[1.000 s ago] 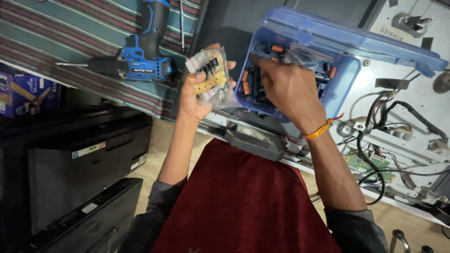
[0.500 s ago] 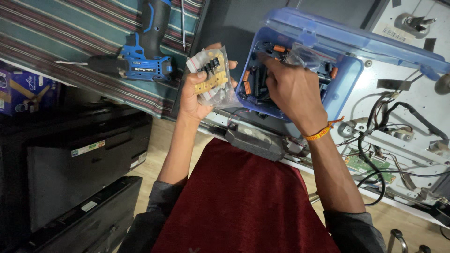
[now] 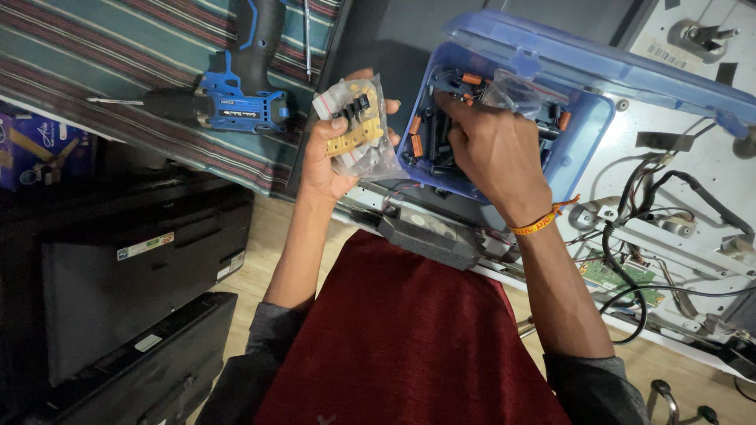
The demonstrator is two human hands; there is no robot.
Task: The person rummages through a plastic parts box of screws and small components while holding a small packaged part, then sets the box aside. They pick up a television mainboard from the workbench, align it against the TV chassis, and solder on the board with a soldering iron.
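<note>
Head view, left to right. A blue cordless drill (image 3: 232, 98) lay on its side on a striped cloth (image 3: 94, 63), well apart from both hands. Black flat casings (image 3: 118, 275) stood stacked below the cloth's edge.

The left hand (image 3: 335, 153) was raised with the forearm pointing up from a grey sleeve, palm toward the camera. Its fingers were curled round several clear plastic bags of electronic parts (image 3: 358, 130), the thumb pressed across the front; 1 bag showed a small yellowish board and dark cylindrical components. The bags were held just beside the left wall of the box.

The blue plastic parts box (image 3: 583, 149) sat open on a white metal chassis (image 3: 693, 181), its hinged lid (image 3: 598, 67) tilted back. Inside lay orange and black capacitors and another clear bag (image 3: 516, 90), loosely heaped.

The right hand (image 3: 492, 149), an orange thread band at the wrist, reached down into the box with knuckles uppermost. Its fingertips were bent in among the contents; whether they pinched anything could not be told. Black cables (image 3: 638, 236) looped across the chassis to the right.
</note>
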